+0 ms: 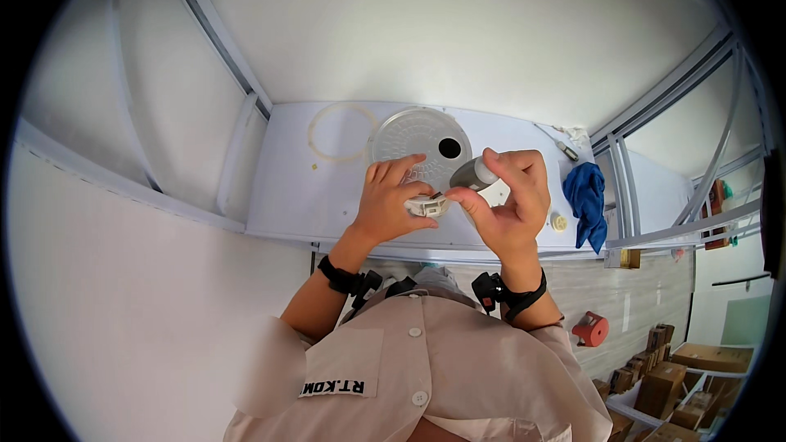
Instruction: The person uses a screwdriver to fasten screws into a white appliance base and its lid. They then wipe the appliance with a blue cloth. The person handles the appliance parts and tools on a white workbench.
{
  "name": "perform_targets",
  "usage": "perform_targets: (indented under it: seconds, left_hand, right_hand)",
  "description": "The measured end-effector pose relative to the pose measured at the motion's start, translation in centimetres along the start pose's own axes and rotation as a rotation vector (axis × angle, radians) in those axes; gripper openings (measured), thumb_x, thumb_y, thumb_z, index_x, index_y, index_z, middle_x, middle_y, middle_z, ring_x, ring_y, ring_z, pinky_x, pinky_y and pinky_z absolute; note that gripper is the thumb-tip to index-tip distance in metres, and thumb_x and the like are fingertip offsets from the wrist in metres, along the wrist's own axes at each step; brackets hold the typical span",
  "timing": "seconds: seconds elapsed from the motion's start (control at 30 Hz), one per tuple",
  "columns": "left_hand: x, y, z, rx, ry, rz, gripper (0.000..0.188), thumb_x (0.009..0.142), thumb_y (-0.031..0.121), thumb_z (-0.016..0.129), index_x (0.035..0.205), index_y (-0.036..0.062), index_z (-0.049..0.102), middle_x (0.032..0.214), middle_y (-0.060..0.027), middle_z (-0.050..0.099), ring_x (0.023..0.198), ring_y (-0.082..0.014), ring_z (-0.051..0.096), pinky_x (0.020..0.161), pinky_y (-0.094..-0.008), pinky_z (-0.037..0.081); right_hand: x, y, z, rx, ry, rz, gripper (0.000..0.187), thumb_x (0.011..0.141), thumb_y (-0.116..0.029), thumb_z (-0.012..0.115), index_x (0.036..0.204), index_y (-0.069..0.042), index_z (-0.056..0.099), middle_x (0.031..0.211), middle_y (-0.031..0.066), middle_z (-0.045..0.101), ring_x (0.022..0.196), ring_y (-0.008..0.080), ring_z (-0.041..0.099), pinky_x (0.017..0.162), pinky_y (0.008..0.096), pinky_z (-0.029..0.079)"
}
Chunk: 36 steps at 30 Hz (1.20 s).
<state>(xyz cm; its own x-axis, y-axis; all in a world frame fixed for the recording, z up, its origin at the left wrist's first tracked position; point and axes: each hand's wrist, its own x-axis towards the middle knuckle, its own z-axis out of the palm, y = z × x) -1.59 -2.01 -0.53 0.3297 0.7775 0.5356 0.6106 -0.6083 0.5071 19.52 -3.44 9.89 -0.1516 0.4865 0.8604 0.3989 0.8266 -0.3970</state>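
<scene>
At the frame's centre, the left hand's (391, 198) fingers held a white part (428, 208) over the surface (282, 209); the right hand's (516, 205) held a grey tool (466, 177) angled toward it, contact unclear. Working the part seemed in hand, apparently calling next for a steady hold.

The left hand (383, 203) arches, fingers bent and parted. The right hand (516, 203) curls, thumb extended leftward. Both wrists (352, 247) angle inward.

Left hand (385, 196) gripping a white part (426, 208) at frame centre, right hand (517, 206) holding a grey tool (468, 181), round grey disc (408, 136) just above, blue cloth (584, 203) right of centre.
</scene>
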Motion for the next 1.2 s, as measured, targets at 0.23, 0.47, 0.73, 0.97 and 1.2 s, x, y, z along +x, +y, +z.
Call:
perform_targets:
  seconds: [0.23,0.47,0.73,0.97,1.2]
  left_hand:
    - [0.1,-0.2,0.5,0.127,-0.058,-0.004,0.065,0.056,0.042,0.096,0.114,0.0187,0.076,0.139,0.0072,0.069,0.137,-0.021,0.056,0.112,-0.0426,0.035]
    - [0.5,0.0,0.8,0.117,-0.026,-0.027,0.057,0.059,0.036,0.093,0.111,0.0187,0.077,0.133,0.0063,0.072,0.133,-0.0214,0.06,0.111,-0.0425,0.036]
    - [0.5,0.1,0.7,0.093,-0.039,-0.056,0.055,0.059,0.036,0.093,0.109,0.0186,0.077,0.133,0.0056,0.073,0.132,-0.0219,0.061,0.11,-0.0422,0.036]
    - [0.7,-0.1,0.9,0.09,-0.035,-0.046,0.056,0.059,0.035,0.094,0.11,0.0184,0.077,0.133,0.0061,0.073,0.132,-0.0216,0.061,0.11,-0.042,0.036]
    - [0.8,0.1,0.5,0.095,-0.068,-0.056,0.058,0.058,0.035,0.095,0.11,0.0184,0.078,0.133,0.0066,0.072,0.132,-0.0221,0.06,0.109,-0.0422,0.036]
  right_hand:
    - [0.9,0.7,-0.8,0.114,-0.086,-0.003,0.055,0.081,0.0,0.085,0.133,-0.002,0.068,0.116,0.019,0.07,0.101,0.0298,0.071,0.085,0.0367,0.058]
    - [1.6,0.2,-0.1,0.072,0.016,-0.038,0.051,0.082,-0.001,0.085,0.13,-0.002,0.07,0.115,0.0184,0.069,0.1,0.031,0.071,0.088,0.038,0.058]
    - [1.2,0.3,-0.4,0.223,-0.036,0.074,0.046,0.083,-0.002,0.086,0.127,-0.002,0.072,0.111,0.0169,0.069,0.097,0.0304,0.071,0.086,0.0366,0.058]
    - [2.1,0.3,-0.3,0.209,-0.044,-0.04,0.046,0.087,0.001,0.079,0.132,0.003,0.068,0.118,0.0207,0.071,0.102,0.0331,0.072,0.089,0.039,0.059]
    - [1.2,1.6,-0.8,0.294,-0.122,0.091,0.045,0.09,-0.002,0.077,0.134,0.002,0.066,0.125,0.0232,0.069,0.111,0.0348,0.07,0.091,0.0428,0.058]
